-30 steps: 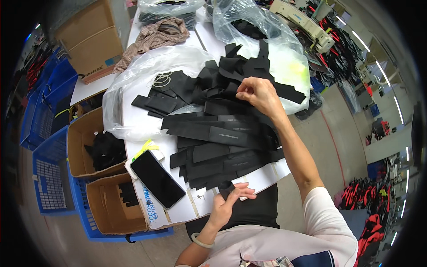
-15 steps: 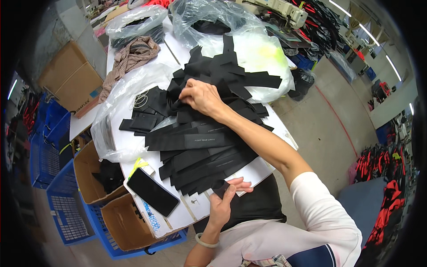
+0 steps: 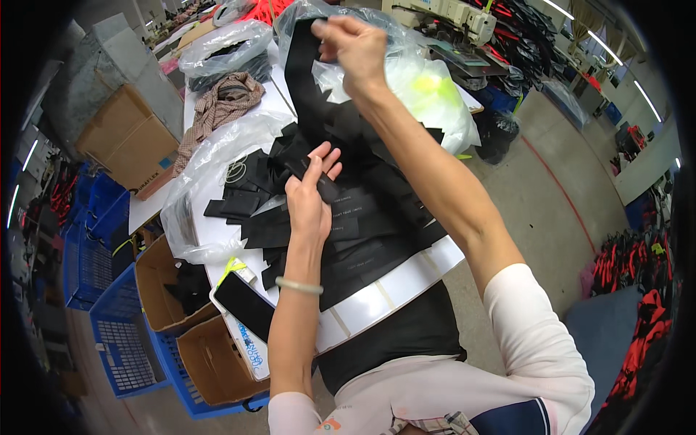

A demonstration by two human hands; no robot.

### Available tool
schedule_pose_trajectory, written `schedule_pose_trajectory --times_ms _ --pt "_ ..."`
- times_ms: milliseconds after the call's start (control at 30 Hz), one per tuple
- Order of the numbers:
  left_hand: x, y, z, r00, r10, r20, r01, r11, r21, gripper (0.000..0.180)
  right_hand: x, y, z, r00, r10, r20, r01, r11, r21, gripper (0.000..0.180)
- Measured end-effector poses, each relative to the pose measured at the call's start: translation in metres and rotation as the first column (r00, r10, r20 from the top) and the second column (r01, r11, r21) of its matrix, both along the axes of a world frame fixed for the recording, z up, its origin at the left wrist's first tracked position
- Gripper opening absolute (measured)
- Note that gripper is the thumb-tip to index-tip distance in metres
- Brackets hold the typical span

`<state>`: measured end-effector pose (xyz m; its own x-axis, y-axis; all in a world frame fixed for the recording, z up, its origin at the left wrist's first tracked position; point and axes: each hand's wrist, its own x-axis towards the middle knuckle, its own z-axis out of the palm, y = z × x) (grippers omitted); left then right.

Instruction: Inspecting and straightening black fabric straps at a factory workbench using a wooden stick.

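My right hand (image 3: pixel 357 54) is raised over the far part of the table, its fingers pinched on the upper end of a black fabric strip (image 3: pixel 301 72). The strip hangs down toward a heap of similar black strips (image 3: pixel 377 210) on the white table. Lower and nearer, my left hand (image 3: pixel 310 192) is over the heap, with a dark fabric piece (image 3: pixel 324 186) between thumb and fingers. Whether that piece joins the raised strip cannot be made out. Some of the strips lie fanned out, with small pale print.
A phone (image 3: pixel 245 304) lies at the table's near left edge, beside cardboard boxes (image 3: pixel 217 366) and blue crates (image 3: pixel 123 348). Clear plastic bags (image 3: pixel 192 225) and a checked cloth (image 3: pixel 217 109) lie left of and beyond the heap. A sewing machine (image 3: pixel 449 18) stands at the far right.
My right hand has risen from the heap, lifting one strip's end up and away. My left hand has moved from the near table edge forward over the heap.
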<state>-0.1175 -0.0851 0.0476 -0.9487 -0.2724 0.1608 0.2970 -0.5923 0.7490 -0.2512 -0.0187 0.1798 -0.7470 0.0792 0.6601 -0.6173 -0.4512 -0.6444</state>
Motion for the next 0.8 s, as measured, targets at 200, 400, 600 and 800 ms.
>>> schedule_pose_trajectory --times_ms 200,400,600,800 --pt "0.030 -0.003 0.037 0.971 0.238 -0.027 -0.237 0.971 0.011 0.027 0.041 0.098 0.084 0.991 0.077 -0.111 -0.039 0.951 0.308 0.015" --pt "0.093 0.058 0.084 0.958 -0.162 -0.236 0.144 0.985 -0.091 0.034 0.169 0.165 0.044 0.962 0.070 -0.265 0.194 0.511 0.837 0.013" --pt "0.133 0.085 0.046 0.971 -0.217 0.097 0.238 0.903 -0.357 0.022 0.229 0.185 -0.050 0.980 -0.148 -0.135 0.193 0.528 0.827 0.011" --pt "0.149 0.094 0.006 0.960 -0.240 0.144 0.273 0.915 -0.297 0.011 0.255 0.187 -0.116 0.948 -0.185 -0.258 0.315 0.644 0.697 0.011"
